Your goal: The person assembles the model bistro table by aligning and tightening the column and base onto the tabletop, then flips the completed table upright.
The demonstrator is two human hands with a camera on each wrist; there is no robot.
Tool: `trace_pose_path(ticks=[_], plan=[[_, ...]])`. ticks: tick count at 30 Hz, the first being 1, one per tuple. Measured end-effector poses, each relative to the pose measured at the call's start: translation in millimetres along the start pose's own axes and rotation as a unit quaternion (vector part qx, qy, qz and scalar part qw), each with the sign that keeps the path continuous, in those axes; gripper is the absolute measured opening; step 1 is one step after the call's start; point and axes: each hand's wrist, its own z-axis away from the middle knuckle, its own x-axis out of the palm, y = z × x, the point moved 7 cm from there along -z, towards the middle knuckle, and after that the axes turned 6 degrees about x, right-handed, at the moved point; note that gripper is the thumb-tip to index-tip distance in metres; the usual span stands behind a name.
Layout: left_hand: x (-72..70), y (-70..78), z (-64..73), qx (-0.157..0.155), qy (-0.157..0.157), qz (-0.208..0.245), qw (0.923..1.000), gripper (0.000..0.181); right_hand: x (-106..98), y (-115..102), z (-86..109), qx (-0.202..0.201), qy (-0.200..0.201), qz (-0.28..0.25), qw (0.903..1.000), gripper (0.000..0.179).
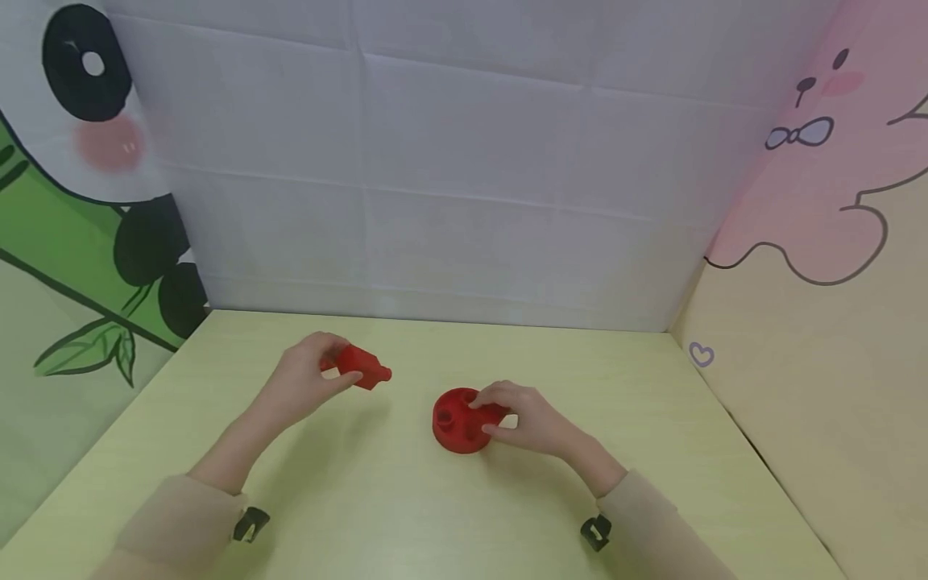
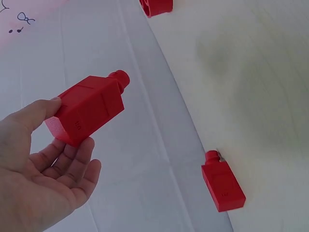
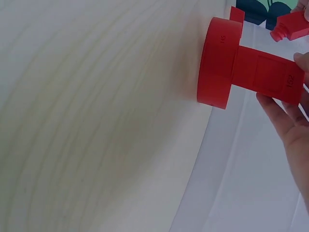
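My left hand (image 1: 308,374) pinches a red rectangular block (image 2: 89,108) with a round knob at one end, held above the table. The knob points right, toward the other hand. A similar red knobbed block (image 2: 223,186) rests on the table beyond my left hand. My right hand (image 1: 532,419) grips another red block (image 3: 268,75), marked with small raised figures, between thumb and fingers. Its far end meets the top face of a round red base (image 1: 458,441); whether it sits in a hole there cannot be seen. A short round collar (image 1: 445,418) stands on the base's left side.
A pale wooden table (image 1: 406,515) lies under both hands. Behind it hangs a creased white sheet (image 1: 464,161). Cartoon-printed panels stand at the left (image 1: 72,266) and right (image 1: 812,338) sides. Both wrists have small black clips on the sleeves.
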Motion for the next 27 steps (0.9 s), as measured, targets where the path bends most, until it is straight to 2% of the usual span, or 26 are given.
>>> trace_pose_path(ticks=[6,9,12,17,24,27], plan=[[13.8,34.0,-5.0,0.042,0.012,0.011,0.999,0.035,-6,19,0.9,0.029,0.032,-0.042,0.9982,0.035],[23.2,46.2,-7.6,0.052,0.011,0.018,0.9984,0.036,-12,26,2.2,0.052,0.053,-0.057,0.9957,0.035],[34.3,55.3,-10.6,0.059,0.006,0.021,0.998,0.037,-18,24,4.3,0.065,0.065,-0.073,0.9931,0.036],[54.7,64.2,-17.5,0.076,-0.005,0.027,0.9967,0.037,-26,19,5.8,0.081,0.067,-0.091,0.9903,0.037],[83.0,66.9,-29.6,0.082,-0.033,0.04,0.9953,0.033,-18,58,3.4,0.154,0.071,-0.086,0.9817,0.04],[92.7,65.9,-33.6,0.077,-0.048,0.046,0.9948,0.034,-17,66,2.3,0.164,0.066,-0.085,0.9806,0.04]])
